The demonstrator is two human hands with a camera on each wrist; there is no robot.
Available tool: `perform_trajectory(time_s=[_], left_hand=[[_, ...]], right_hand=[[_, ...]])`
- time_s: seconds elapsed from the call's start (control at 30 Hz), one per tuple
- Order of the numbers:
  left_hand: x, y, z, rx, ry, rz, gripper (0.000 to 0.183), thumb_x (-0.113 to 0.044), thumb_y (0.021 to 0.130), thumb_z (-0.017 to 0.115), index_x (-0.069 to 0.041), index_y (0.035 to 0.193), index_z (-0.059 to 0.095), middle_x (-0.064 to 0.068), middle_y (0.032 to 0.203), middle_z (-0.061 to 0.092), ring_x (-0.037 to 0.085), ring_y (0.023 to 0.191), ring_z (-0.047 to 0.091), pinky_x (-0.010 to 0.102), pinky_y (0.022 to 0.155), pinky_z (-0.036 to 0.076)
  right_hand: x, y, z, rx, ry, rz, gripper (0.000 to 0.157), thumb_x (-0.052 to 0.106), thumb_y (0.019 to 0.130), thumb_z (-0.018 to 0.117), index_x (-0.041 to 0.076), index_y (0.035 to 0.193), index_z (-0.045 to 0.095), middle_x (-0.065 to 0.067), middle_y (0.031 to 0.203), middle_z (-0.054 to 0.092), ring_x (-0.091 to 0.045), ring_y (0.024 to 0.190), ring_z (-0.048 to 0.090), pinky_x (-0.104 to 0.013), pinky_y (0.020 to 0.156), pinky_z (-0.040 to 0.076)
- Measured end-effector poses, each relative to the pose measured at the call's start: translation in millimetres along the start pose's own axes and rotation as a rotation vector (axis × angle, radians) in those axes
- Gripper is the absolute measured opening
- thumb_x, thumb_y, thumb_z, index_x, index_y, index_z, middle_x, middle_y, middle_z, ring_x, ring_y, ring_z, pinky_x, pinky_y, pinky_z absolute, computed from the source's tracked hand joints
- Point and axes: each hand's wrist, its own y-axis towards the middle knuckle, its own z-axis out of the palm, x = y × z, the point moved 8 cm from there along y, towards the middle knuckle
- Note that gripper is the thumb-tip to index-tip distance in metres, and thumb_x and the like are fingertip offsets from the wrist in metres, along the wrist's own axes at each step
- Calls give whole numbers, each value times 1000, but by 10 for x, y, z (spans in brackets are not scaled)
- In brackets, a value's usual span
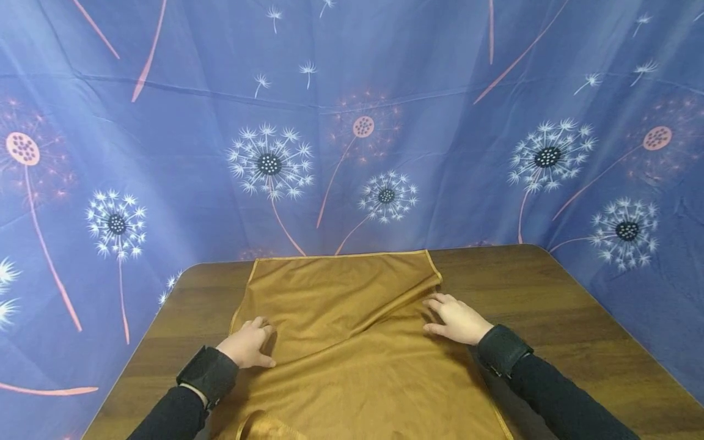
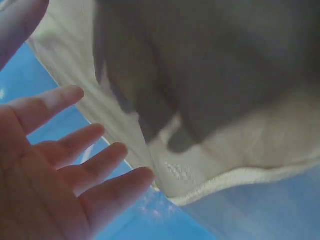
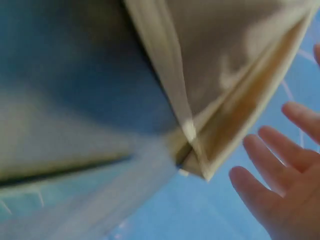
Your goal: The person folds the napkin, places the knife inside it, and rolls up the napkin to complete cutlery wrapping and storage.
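Note:
A mustard-brown cloth with a lighter stitched border lies over the table, a diagonal crease running up to its far right corner. Over its left edge is my left hand, fingers loosely bent and thumb pointing inward. At the right edge, just below that far corner, my right hand is held with its fingers apart. The left wrist view shows spread fingers beside the cloth and a hand-shaped shadow on it. In the right wrist view, the cloth's edge is folded over near the corner, with the fingers beside it.
The wooden table shows on both sides of the cloth. Behind and around it hangs a blue curtain with a dandelion print. Near the front, a small part of the cloth's border is curled up.

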Motion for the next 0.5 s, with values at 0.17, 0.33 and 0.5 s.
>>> perform_trajectory(time_s=[0.17, 0.33, 0.5], left_hand=[[-44, -93, 96, 76, -74, -42, 74, -28, 56, 80, 8, 114, 50, 30, 122, 39, 54, 106, 36, 60, 81, 35], [-14, -145, 153, 81, -88, -69, 85, -31, 48, 83, 6, 117, 49, 32, 122, 38, 52, 109, 35, 60, 83, 34], [4, -157, 244, 95, -88, -78, 93, -34, 47, 83, 1, 125, 45, 34, 127, 32, 54, 112, 30, 63, 80, 33]], right_hand=[[136, -175, 167, 182, 63, -19, 75, 47, 74, 63, -4, 126, 43, -28, 127, 38, -43, 115, 37, -54, 91, 30], [144, -265, 281, 274, 93, -2, 82, 49, 70, 65, -2, 130, 40, -31, 131, 31, -45, 119, 29, -56, 94, 25], [124, -306, 312, 306, 125, 19, 83, 47, 69, 67, -2, 130, 39, -33, 132, 29, -48, 119, 27, -58, 91, 26]])
